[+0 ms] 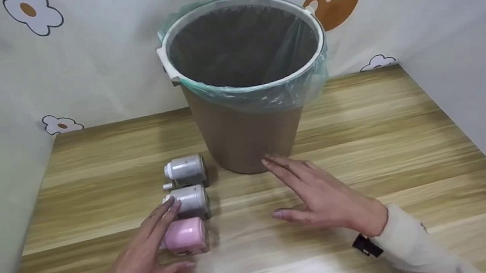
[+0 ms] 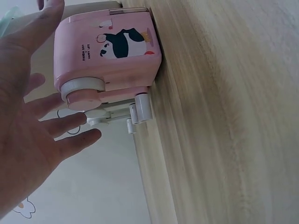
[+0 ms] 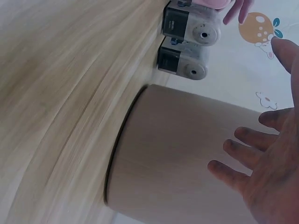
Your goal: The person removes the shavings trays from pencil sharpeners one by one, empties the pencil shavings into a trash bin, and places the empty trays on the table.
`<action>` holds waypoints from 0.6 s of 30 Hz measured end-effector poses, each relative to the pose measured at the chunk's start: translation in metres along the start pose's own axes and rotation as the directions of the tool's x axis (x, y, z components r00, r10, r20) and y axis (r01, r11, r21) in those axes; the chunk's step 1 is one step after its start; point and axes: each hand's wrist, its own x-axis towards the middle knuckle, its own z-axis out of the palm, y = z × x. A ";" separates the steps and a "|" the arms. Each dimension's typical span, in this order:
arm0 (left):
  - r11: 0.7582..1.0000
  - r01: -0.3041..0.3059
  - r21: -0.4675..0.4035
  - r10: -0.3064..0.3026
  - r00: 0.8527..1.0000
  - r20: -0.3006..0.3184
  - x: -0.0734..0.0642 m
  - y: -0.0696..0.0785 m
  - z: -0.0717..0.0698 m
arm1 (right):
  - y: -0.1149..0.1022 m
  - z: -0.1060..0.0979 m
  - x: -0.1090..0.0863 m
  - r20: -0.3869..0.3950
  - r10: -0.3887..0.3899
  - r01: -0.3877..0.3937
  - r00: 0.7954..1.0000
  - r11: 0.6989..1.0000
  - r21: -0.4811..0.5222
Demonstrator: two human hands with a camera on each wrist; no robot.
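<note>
Three crank pencil sharpeners stand in a row left of centre on the wooden table. Nearest is a pink pencil sharpener [image 1: 185,236] with a panda print on its side, seen in the left wrist view. Behind it come a grey pencil sharpener [image 1: 191,201] and a second grey pencil sharpener [image 1: 188,169], cranks toward the left. My left hand [image 1: 144,262] is spread around the pink one, fingers along its crank side and thumb near its front. Over the table, my right hand [image 1: 322,197] has its fingers extended before the trash bin [image 1: 247,135] and holds nothing.
The brown bin stands at the back middle, its pale rim draped with a green plastic bag [image 1: 261,97]. Patterned cloth walls [image 1: 105,56] enclose the wooden table [image 1: 398,142] at the back and both sides. A black band [image 1: 367,246] hangs at the right sleeve.
</note>
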 end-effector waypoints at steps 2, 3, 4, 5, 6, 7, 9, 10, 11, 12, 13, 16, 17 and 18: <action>1.000 0.003 -0.003 -0.003 1.000 -0.009 0.000 0.000 0.002 | 0.000 0.001 0.001 -0.009 -0.009 0.009 1.000 1.000 -0.001; 1.000 0.002 -0.003 -0.002 1.000 -0.018 0.000 0.000 0.003 | 0.000 0.001 0.001 -0.012 -0.012 0.012 1.000 1.000 -0.002; 1.000 -0.001 -0.004 0.001 1.000 -0.027 -0.001 -0.001 0.003 | 0.000 0.002 0.001 -0.014 -0.015 0.015 1.000 1.000 -0.003; 1.000 -0.007 -0.006 0.007 0.999 -0.039 -0.001 -0.001 0.004 | -0.001 0.003 0.001 -0.016 -0.019 0.019 1.000 1.000 -0.004; 1.000 -0.013 -0.009 0.012 0.999 -0.050 -0.001 -0.002 0.005 | -0.001 0.004 0.001 -0.017 -0.023 0.023 1.000 1.000 -0.005; 1.000 -0.017 -0.007 0.016 0.998 -0.061 -0.001 -0.002 0.005 | -0.001 0.005 0.001 -0.020 -0.030 0.029 0.999 1.000 -0.005; 1.000 -0.026 -0.002 0.025 0.996 -0.082 -0.002 -0.003 0.006 | -0.002 0.006 0.003 -0.020 -0.037 0.037 0.999 0.999 -0.004; 1.000 -0.030 0.000 0.030 0.995 -0.091 -0.002 -0.003 0.006 | -0.002 0.007 0.003 -0.018 -0.041 0.041 0.999 0.999 -0.002; 0.999 -0.035 0.003 0.035 0.995 -0.098 -0.002 -0.003 0.007 | -0.003 0.008 0.004 -0.017 -0.044 0.044 0.999 0.999 0.002; 0.999 -0.038 0.007 0.039 0.994 -0.105 -0.002 -0.004 0.007 | -0.004 0.008 0.005 -0.014 -0.044 0.044 0.999 0.999 0.008; 0.999 -0.042 0.012 0.043 0.993 -0.110 -0.002 -0.004 0.007 | -0.004 0.009 0.006 -0.008 -0.043 0.043 0.999 0.999 0.012; 0.999 -0.048 0.017 0.049 0.992 -0.119 -0.003 -0.004 0.007 | -0.006 0.011 0.008 0.011 -0.039 0.039 0.999 0.999 0.021; 0.999 -0.048 0.016 0.049 0.992 -0.118 -0.003 -0.004 0.007 | -0.006 0.011 0.008 0.016 -0.038 0.037 0.999 0.999 0.023; 0.999 -0.048 0.015 0.050 0.992 -0.117 -0.003 -0.004 0.007 | -0.007 0.012 0.009 0.022 -0.037 0.037 0.999 0.999 0.025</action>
